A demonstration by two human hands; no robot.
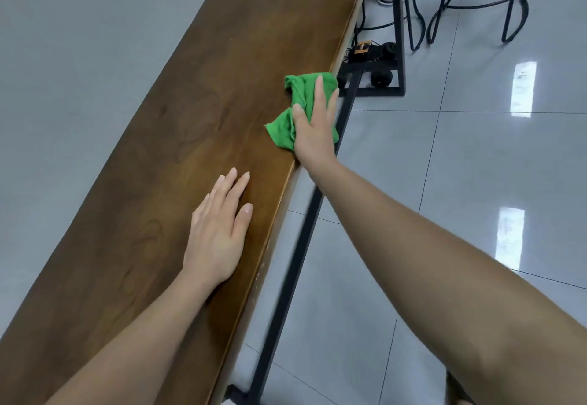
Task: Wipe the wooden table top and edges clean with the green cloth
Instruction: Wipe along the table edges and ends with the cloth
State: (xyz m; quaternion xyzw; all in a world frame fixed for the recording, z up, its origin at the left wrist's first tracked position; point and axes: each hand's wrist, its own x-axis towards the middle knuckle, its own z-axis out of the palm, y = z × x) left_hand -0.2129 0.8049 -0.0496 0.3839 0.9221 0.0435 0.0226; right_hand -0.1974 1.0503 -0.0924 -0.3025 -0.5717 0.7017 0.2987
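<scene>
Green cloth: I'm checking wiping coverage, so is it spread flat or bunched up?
Bunched up. The green cloth shows crumpled folds and wrinkles under the flat right hand, at the wooden table's edge.

Two bare forearms (413, 246), L grip (219, 233) & R grip (314, 131), slim fingers (235, 188) w/ short rounded nails

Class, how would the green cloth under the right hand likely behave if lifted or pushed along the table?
Probably floppy: the cloth lies bunched in soft folds, so it would droop when lifted. Likely light: it looks like thin fabric, partly covered by the right hand. It should slide, not roll, on the smooth table, bunching further.
</scene>
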